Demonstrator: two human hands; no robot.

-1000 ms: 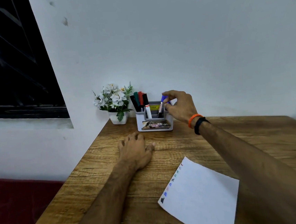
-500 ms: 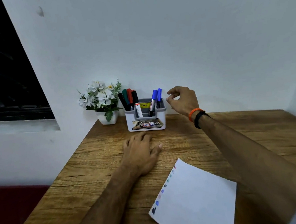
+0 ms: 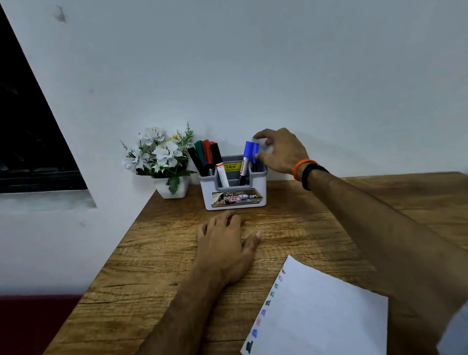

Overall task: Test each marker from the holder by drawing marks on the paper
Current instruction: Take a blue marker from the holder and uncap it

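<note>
Markers crowd a holder at the far edge of a wooden tabletop [image 3: 303, 222], hard against the white wall. Largest of what lies on it is the sheet of paper [image 3: 323, 320], set askew near the near right corner, with a row of small coloured marks running down its left edge. The left hand [image 3: 228, 249] rests palm down on the bare wood between the paper and the holder, its fingers spread and relaxed, gripping nothing. The right hand [image 3: 280, 151], with an orange band [image 3: 302, 168] and a black band [image 3: 312, 174] at the wrist, reaches to the holder's right side; its fingers curl about the top of a blue marker there, though I cannot tell whether that grip has truly closed on it. A small white pot of white flowers [image 3: 162, 161] stands at the far left corner, just beside the holder. The white holder [image 3: 234, 190] keeps black, green and red markers [image 3: 205, 157] in its left compartment and blue-capped markers [image 3: 249, 154] toward the right.
</note>
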